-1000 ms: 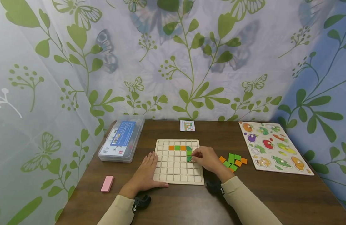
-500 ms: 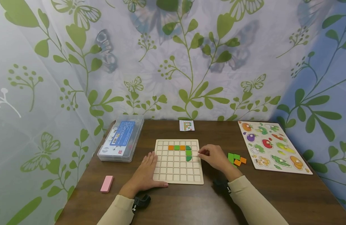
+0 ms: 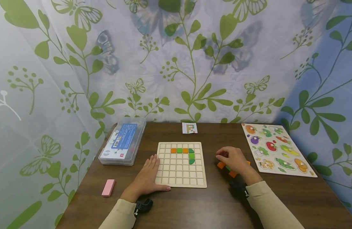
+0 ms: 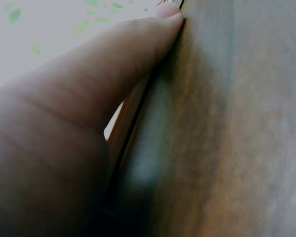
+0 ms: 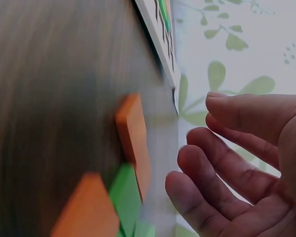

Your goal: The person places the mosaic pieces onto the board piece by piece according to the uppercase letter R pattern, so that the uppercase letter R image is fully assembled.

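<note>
by the pale gridded board point(image 3: 182, 171), both hands point(image 3: 145, 178) point(image 3: 234, 159) are empty, left spread, right half-curled.

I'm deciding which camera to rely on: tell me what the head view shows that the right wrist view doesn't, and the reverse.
Head view only: the left hand, plastic case, pink block, vegetable puzzle board and pattern card.

Right wrist view only: the palm side of the right hand, its fingers holding nothing.

Both: part of the right hand, loose orange tiles and green tiles, the grid board (just one corner area at the wrist), tabletop and leaf-print cloth.
</note>
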Demonstrator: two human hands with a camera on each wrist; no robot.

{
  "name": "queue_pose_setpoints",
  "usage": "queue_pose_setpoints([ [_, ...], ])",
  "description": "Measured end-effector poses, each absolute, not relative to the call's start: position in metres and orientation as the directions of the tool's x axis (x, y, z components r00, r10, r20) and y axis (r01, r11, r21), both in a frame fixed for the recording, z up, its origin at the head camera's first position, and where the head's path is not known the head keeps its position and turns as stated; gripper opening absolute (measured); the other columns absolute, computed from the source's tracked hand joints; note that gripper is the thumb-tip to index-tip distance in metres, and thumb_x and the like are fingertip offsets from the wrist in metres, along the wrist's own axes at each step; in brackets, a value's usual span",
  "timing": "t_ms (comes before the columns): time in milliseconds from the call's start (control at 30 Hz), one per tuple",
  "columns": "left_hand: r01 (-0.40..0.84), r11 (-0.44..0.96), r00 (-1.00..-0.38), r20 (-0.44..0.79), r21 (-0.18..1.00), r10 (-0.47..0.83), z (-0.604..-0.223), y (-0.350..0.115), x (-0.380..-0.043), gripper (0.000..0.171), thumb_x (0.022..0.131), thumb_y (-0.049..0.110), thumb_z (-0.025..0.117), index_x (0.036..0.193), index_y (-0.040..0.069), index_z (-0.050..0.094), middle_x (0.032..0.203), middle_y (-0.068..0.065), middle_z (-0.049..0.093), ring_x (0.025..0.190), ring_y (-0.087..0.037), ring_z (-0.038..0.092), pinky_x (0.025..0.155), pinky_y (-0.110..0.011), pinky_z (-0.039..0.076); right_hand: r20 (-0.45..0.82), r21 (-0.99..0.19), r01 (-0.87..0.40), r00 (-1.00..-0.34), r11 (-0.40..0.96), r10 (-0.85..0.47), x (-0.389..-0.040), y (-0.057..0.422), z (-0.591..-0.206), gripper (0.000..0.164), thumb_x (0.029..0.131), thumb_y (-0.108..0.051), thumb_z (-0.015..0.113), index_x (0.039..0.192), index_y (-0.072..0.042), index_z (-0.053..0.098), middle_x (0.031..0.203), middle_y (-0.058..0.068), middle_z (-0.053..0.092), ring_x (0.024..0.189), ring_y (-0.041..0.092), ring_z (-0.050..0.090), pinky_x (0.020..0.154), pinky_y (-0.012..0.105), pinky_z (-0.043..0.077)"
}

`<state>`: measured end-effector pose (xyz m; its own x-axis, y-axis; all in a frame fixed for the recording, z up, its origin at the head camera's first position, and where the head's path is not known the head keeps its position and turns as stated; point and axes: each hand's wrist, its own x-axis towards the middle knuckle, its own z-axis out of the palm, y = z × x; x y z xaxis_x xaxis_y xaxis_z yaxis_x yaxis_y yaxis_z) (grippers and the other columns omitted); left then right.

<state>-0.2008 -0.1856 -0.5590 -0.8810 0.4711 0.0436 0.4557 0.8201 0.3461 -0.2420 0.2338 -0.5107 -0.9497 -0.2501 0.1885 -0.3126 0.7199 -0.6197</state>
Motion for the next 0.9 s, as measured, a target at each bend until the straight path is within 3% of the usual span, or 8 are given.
queue_pose_setpoints([
  [400, 0.456, 0.822, -0.882, 0.048, 0.342, 0.469, -0.561, -0.186, -0.203, 0.143, 0.073, 0.093, 0.063, 0.164, -0.007, 0.018, 0.171, -0.025, 0.011, 0.158, -0.038, 0.008, 0.125, -0.051, 0.012, 0.069, -0.617, -0.204, -0.976, 0.760, -0.206, -0.240, 0.283, -0.501, 0.021, 0.098, -0.011, 0.077, 0.116, 0.001, 0.076, 0.101, 0.005, 0.075, 0.091, 0.026, 0.069, 0.081, 0.047, 0.061],
  [900, 0.456, 0.821, -0.882, 0.049, 0.344, 0.469, -0.559, -0.185, -0.201, 0.142, 0.074, 0.092, 0.064, 0.164, -0.007, 0.019, 0.171, -0.025, 0.011, 0.158, -0.038, 0.009, 0.125, -0.051, 0.012, -0.026, -0.541, -0.136, -0.984, 0.830, -0.178, -0.238, 0.322, -0.492, 0.029, 0.092, -0.008, 0.081, 0.116, 0.007, 0.074, 0.103, 0.015, 0.074, 0.091, 0.033, 0.070, 0.080, 0.051, 0.061],
])
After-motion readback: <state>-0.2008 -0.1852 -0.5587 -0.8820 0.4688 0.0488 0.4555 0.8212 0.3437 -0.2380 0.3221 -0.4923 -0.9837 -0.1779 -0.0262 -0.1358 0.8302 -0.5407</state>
